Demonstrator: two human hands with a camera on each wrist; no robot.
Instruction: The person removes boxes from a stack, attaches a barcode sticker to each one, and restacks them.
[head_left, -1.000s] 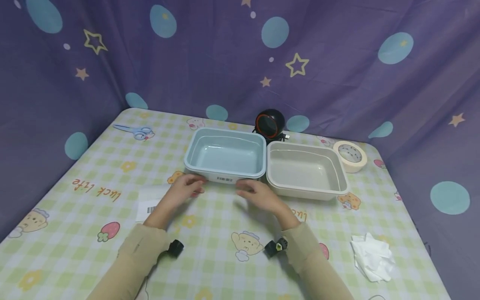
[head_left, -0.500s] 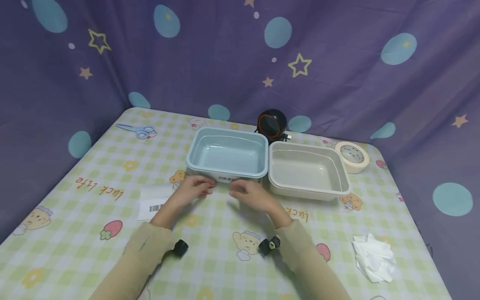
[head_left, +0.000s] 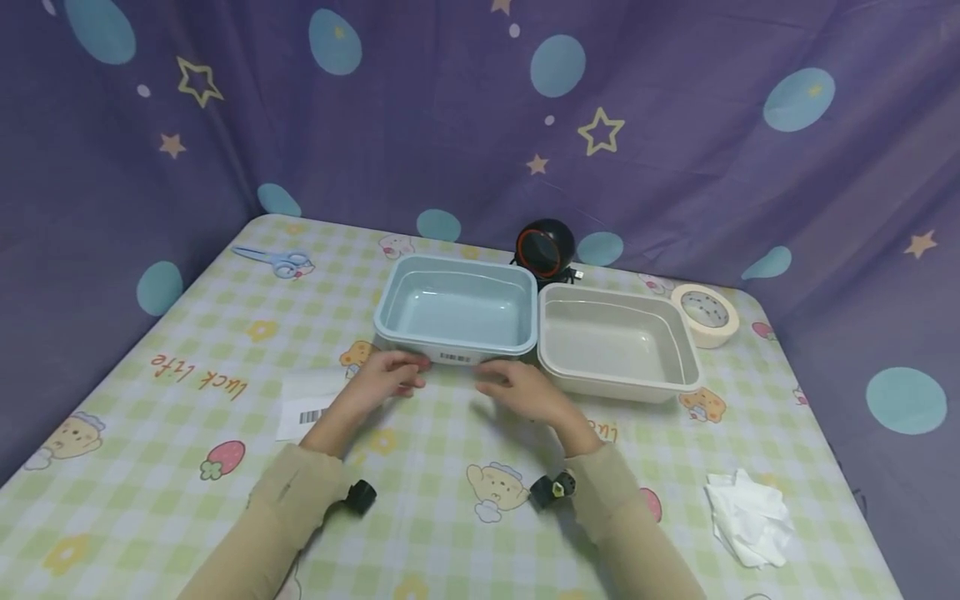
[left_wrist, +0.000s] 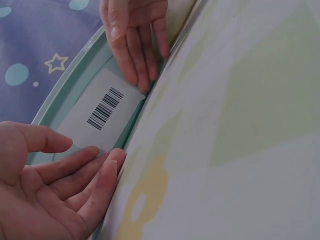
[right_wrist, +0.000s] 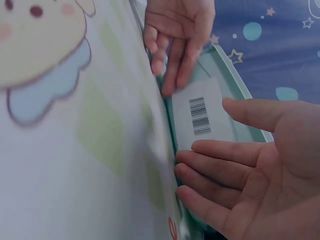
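Note:
A light blue plastic bin (head_left: 468, 312) stands on the table, a white barcode label (left_wrist: 105, 110) lying flat on its near side. My left hand (head_left: 377, 385) is at the label's left end, fingers relaxed and fingertips right at its edge. At the right end my right hand (head_left: 527, 392) reaches in with extended fingers, their tips (right_wrist: 185, 156) on the label's edge in the right wrist view. The barcode shows between the two hands.
A grey-white bin (head_left: 618, 337) stands right beside the blue one. Behind them is a round black device (head_left: 545, 250). Tape roll (head_left: 708, 329), scissors (head_left: 281, 262), crumpled white tissue (head_left: 750, 517) and a white barcode sheet (head_left: 303, 400) lie on the checkered tablecloth (head_left: 420, 533).
My left hand has slid a little right along the label. My right hand went left toward the middle, then back to the right. The blue bin stays in place.

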